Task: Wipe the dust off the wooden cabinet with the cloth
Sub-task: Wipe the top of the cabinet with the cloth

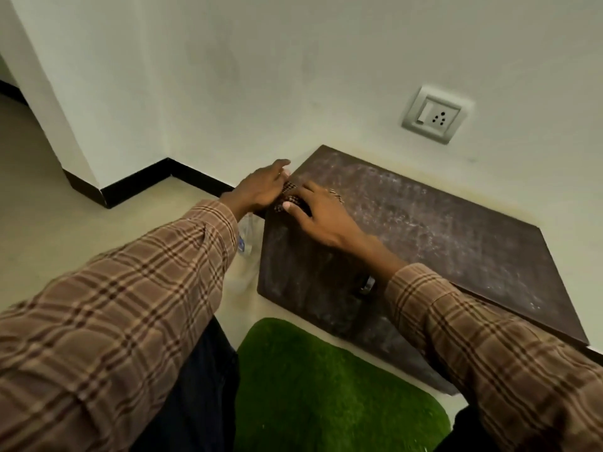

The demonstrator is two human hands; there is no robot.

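A low dark wooden cabinet (434, 230) stands against the wall, its top streaked with pale dust. At its near left corner lies a small checked cloth (291, 194), mostly hidden under my hands. My right hand (321, 213) lies flat on the cloth, fingers spread, pressing it onto the cabinet top. My left hand (261, 187) reaches to the cabinet's left edge beside the cloth, fingers extended and touching the cloth's left end.
A white wall with a switch socket (437, 115) rises behind the cabinet. A green mat (326, 386) lies on the floor in front. A clear plastic item (247, 238) sits on the floor left of the cabinet. Black skirting (140, 185) runs along the wall corner.
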